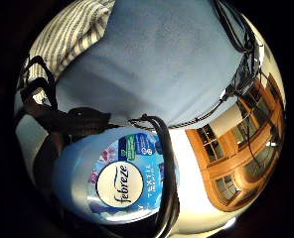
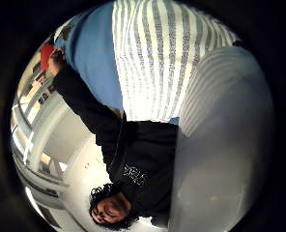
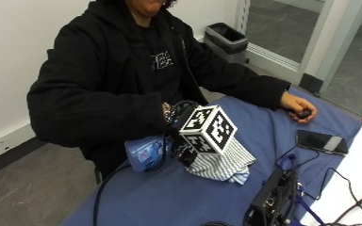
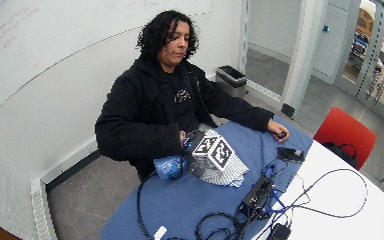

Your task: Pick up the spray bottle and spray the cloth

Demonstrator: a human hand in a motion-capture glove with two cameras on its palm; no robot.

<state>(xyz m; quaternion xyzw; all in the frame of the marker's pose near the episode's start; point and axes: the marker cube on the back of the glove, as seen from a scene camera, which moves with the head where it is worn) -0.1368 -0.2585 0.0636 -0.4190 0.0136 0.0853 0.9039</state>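
Blue plastic spray bottle (image 3: 144,153) lies tilted in the black-gloved right hand (image 3: 180,123), fingers curled around it. Its top presumably points toward the striped white-and-grey cloth (image 3: 222,165), crumpled just beyond the fingers on the blue table cover (image 3: 168,197), ready for spraying.

Even, bright indoor light fills both outside views, with soft shadows. Palm views bend strongly at their rims inside black surrounds; glare whitens the floor, and the close bottle (image 1: 117,183) looks soft.

striped cloth (image 2: 157,63) on blue table cover (image 2: 97,58) — pale bottle (image 2: 225,159) beside it.
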